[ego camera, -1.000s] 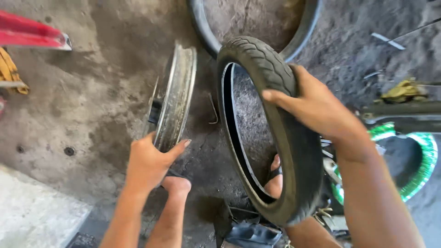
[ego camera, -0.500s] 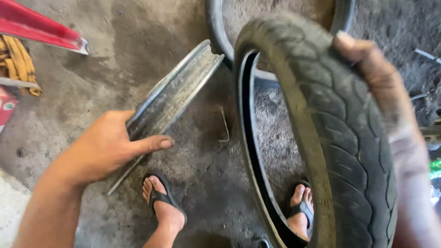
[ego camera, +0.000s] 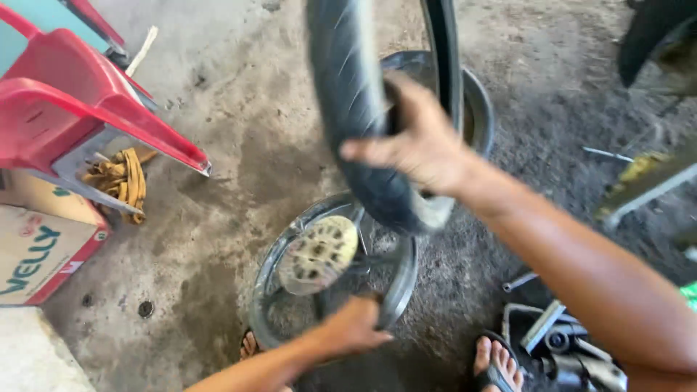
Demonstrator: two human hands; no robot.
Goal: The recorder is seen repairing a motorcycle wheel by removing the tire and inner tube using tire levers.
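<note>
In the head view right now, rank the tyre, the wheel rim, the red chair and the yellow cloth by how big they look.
1. tyre, though nearness to the camera inflates it
2. red chair, cut off by the frame
3. wheel rim, close to the chair
4. yellow cloth

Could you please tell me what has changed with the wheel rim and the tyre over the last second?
The wheel rim, upright earlier, has tipped down towards the floor under the left hand. The right hand has lifted the tyre higher. Each hand keeps its grip.

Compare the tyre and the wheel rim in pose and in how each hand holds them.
The black tyre stands upright, lifted off the ground by the right hand. The metal wheel rim leans low over the floor, steadied by the left hand. Both are round.
</note>
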